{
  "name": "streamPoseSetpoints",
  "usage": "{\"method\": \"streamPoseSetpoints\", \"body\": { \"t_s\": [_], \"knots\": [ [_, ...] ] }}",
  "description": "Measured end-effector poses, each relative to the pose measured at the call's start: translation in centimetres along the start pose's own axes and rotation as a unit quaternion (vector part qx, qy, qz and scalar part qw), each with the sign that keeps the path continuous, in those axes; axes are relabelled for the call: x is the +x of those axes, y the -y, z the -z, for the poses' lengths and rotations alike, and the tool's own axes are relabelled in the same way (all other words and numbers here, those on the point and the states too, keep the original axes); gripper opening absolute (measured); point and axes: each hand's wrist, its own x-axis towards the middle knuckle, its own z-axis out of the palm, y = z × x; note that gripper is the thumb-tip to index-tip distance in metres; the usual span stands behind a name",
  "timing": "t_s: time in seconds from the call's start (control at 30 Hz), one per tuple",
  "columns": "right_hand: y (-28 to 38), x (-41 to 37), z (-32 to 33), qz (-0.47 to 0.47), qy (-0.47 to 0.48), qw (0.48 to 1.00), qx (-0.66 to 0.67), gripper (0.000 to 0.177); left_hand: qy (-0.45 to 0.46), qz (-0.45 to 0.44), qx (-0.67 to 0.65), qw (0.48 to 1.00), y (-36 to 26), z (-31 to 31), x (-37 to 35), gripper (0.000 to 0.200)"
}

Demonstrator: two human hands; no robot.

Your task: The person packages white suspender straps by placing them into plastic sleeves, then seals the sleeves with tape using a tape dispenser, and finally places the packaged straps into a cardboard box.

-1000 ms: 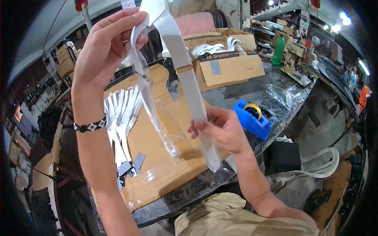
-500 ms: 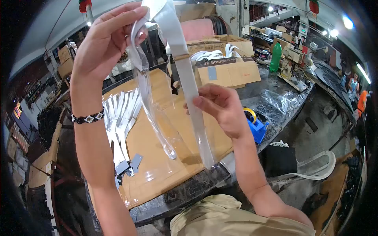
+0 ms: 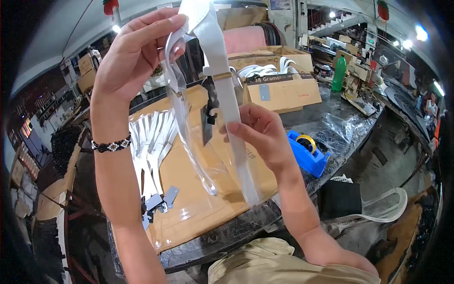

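A white belt (image 3: 224, 85) in clear plastic wrap hangs folded in front of me, its two ends reaching down over the cardboard. My left hand (image 3: 142, 52) pinches it near the top, thumb against the fold. Lower down, the thumb and fingers of my right hand (image 3: 260, 135) close on the belt's right-hand length, below its loop. Between the two lengths dangles a black hook with a dark tag (image 3: 208, 116). More white belts (image 3: 151, 137) lie fanned out on the cardboard sheet (image 3: 189, 222) at left, grey tags (image 3: 163, 198) at their near ends.
A blue tape dispenser (image 3: 309, 158) stands right of my right hand. Behind it are crumpled plastic (image 3: 338, 128) and a green bottle (image 3: 339, 74). An open cardboard box (image 3: 288, 92) with white belts sits at the back. A white chair (image 3: 388, 206) is at right.
The black hook and its tag have come into sight between the belt's lengths. Both hands keep their hold, and the view has shifted slightly, uncovering more of the tape dispenser.
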Motion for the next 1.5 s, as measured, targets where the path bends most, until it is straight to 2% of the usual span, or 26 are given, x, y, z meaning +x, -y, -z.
{"method": "streamPoseSetpoints", "body": {
  "t_s": [0.1, 0.2, 0.3, 0.4, 0.43, 0.47, 0.5, 0.53, 0.57, 0.6, 0.63, 0.67, 0.73, 0.77, 0.87, 0.9, 1.0, 1.1, 1.2, 1.23, 1.33, 1.37, 1.5],
  "knots": [
    [0.6, -0.1, -0.2, -0.014, 0.001, 1.000, 0.021, 0.024, -0.012, -0.002, -0.019, 1.000, 0.0, 0.0, -0.2, 0.028],
    [1.3, -0.6, 0.4, -0.070, 0.041, 0.995, 0.052, 0.023, -0.039, 0.017, -0.012, 0.999, -0.1, -0.2, -0.4, 0.029],
    [1.3, -1.0, -0.1, -0.021, 0.008, 0.999, 0.047, 0.022, 0.026, 0.043, -0.045, 0.998, 0.0, 1.4, -0.5, 0.025],
    [1.2, -0.6, 0.2, 0.000, -0.012, 1.000, -0.003, 0.022, -0.051, 0.030, -0.052, 0.997, 0.1, 1.2, -1.3, 0.031],
    [0.4, -0.6, 0.5, 0.002, -0.009, 0.999, 0.044, 0.024, -0.049, -0.076, 0.096, 0.991, 0.7, 1.3, -1.8, 0.035],
    [-0.4, -0.2, 0.7, 0.008, -0.012, 0.996, 0.086, 0.026, -0.077, -0.082, 0.115, 0.987, 0.9, 2.4, -1.9, 0.039],
    [-0.5, 0.6, 1.1, 0.012, 0.015, 1.000, 0.022, 0.023, -0.106, -0.088, 0.135, 0.981, 1.2, 3.5, -2.0, 0.043],
    [-2.8, 1.4, 1.5, -0.002, -0.004, 0.999, -0.036, 0.021, -0.150, 0.030, 0.047, 0.987, 0.6, 5.6, -1.5, 0.047],
    [-2.6, 0.7, 1.3, 0.022, 0.008, 0.998, -0.056, 0.019, -0.095, 0.020, 0.084, 0.992, 1.7, 8.3, -1.0, 0.046],
    [-1.6, 0.7, 0.8, 0.049, 0.036, 0.996, -0.072, 0.018, -0.056, -0.025, 0.179, 0.982, 2.3, 9.3, -0.6, 0.046],
    [-0.1, 1.0, 0.6, 0.044, 0.028, 0.998, -0.035, 0.017, -0.025, -0.075, 0.269, 0.960, 2.9, 10.4, -0.4, 0.045],
    [0.6, 0.7, 0.0, 0.033, 0.017, 0.999, 0.014, 0.017, 0.002, -0.141, 0.400, 0.906, 3.2, 10.4, -0.7, 0.045],
    [1.3, 0.1, -0.4, 0.019, 0.002, 0.999, -0.034, 0.016, 0.001, -0.146, 0.427, 0.892, 3.2, 11.5, -0.3, 0.043],
    [1.5, 0.6, -0.4, 0.011, 0.006, 0.998, -0.065, 0.016, -0.038, -0.080, 0.324, 0.942, 3.5, 13.1, -0.2, 0.043],
    [-0.5, 2.0, 0.2, 0.035, 0.009, 0.999, -0.031, 0.015, -0.079, 0.005, 0.199, 0.977, 3.9, 12.9, 0.4, 0.043],
    [1.1, 1.4, -0.3, 0.016, 0.021, 0.999, -0.024, 0.015, -0.088, 0.009, 0.202, 0.975, 3.5, 12.0, 0.2, 0.043],
    [-0.8, 2.8, 0.4, 0.027, 0.014, 0.990, -0.139, 0.014, -0.070, -0.005, 0.209, 0.975, 4.1, 11.9, 0.5, 0.042],
    [0.2, 2.4, 0.3, 0.041, 0.043, 0.998, -0.035, 0.015, -0.053, -0.015, 0.225, 0.973, 5.2, 13.6, 0.3, 0.042],
    [2.8, 0.7, -0.7, 0.032, 0.017, 0.993, -0.116, 0.017, -0.039, -0.027, 0.244, 0.969, 5.5, 15.2, 1.0, 0.042],
    [3.8, -0.1, -0.7, 0.050, 0.005, 0.977, -0.205, 0.019, -0.037, -0.028, 0.250, 0.967, 5.8, 15.4, 0.9, 0.042],
    [2.8, -1.0, -1.0, 0.048, -0.005, 0.989, -0.140, 0.019, -0.062, -0.051, 0.323, 0.943, 6.2, 15.2, 0.3, 0.041],
    [2.9, -1.1, -0.6, 0.001, -0.021, 0.981, -0.191, 0.018, -0.065, -0.048, 0.302, 0.950, 6.2, 14.8, 0.2, 0.040],
    [3.2, -2.1, -0.3, 0.013, -0.053, 0.991, -0.126, 0.018, -0.097, -0.027, 0.144, 0.985, 2.9, 8.4, -1.5, 0.035]
  ]
}}
